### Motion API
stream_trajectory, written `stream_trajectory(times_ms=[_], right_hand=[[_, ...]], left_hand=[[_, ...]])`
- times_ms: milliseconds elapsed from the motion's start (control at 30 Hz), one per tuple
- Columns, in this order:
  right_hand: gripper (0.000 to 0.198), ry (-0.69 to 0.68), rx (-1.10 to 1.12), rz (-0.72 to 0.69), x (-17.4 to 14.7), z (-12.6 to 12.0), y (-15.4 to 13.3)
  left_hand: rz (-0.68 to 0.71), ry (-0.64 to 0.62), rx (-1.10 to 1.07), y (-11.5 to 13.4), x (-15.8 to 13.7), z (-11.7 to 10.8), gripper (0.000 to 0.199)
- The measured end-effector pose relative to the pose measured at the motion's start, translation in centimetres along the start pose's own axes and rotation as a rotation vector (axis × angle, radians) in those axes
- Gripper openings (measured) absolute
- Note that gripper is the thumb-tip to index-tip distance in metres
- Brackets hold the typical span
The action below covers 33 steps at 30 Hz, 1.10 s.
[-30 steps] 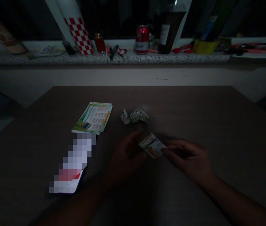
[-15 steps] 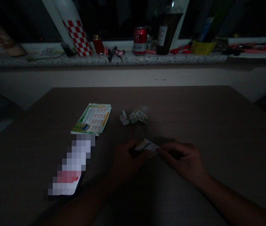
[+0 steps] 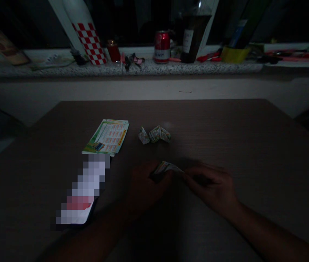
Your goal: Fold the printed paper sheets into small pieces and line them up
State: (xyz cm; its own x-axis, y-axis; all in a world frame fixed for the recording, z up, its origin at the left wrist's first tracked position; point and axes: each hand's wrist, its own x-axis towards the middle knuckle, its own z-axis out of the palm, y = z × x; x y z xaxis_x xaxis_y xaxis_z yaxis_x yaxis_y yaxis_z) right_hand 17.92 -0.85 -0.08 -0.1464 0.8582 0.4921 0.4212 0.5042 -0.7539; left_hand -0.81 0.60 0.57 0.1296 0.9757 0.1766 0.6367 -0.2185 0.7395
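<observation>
A small folded piece of printed paper [image 3: 166, 167] is held above the table between both hands. My left hand [image 3: 149, 187] is closed on its left part, the thumb lying along the near edge. My right hand [image 3: 211, 183] pinches its right corner between thumb and fingers. Part of the paper is hidden behind the left thumb. Just beyond the hands, several folded paper pieces [image 3: 155, 134] with a similar print stand on the table. To their left lies a stack of printed calendar sheets [image 3: 107, 137].
A phone [image 3: 84, 189] with a blurred-out lit screen lies left of my hands on the wooden table [image 3: 225, 127]. On the granite sill [image 3: 143, 69] behind stand a red can [image 3: 162, 47], a dark bottle [image 3: 191, 40], a red-and-white checked bottle [image 3: 90, 40] and a yellow holder [image 3: 234, 54].
The paper has tilted and bent, so less of its printed face shows. My left hand has shifted slightly left, and the left thumb covers more of the near edge.
</observation>
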Motion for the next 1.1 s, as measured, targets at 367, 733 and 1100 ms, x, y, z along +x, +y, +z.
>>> stream_trajectory(times_ms=[367,733,1100], right_hand=[[0.014,0.103,-0.078,-0.216,0.1,-0.6,-0.1],[0.015,0.148,-0.079,-0.180,0.1,-1.0,0.1],[0.020,-0.005,-0.158,-0.381,0.3,-0.4,0.8]], left_hand=[[0.190,0.022,0.140,-0.7,0.1,-0.3,0.013],[0.033,-0.028,-0.002,-0.7,0.4,-0.8,0.012],[0.710,0.263,0.262,0.5,-0.4,-1.0,0.015]])
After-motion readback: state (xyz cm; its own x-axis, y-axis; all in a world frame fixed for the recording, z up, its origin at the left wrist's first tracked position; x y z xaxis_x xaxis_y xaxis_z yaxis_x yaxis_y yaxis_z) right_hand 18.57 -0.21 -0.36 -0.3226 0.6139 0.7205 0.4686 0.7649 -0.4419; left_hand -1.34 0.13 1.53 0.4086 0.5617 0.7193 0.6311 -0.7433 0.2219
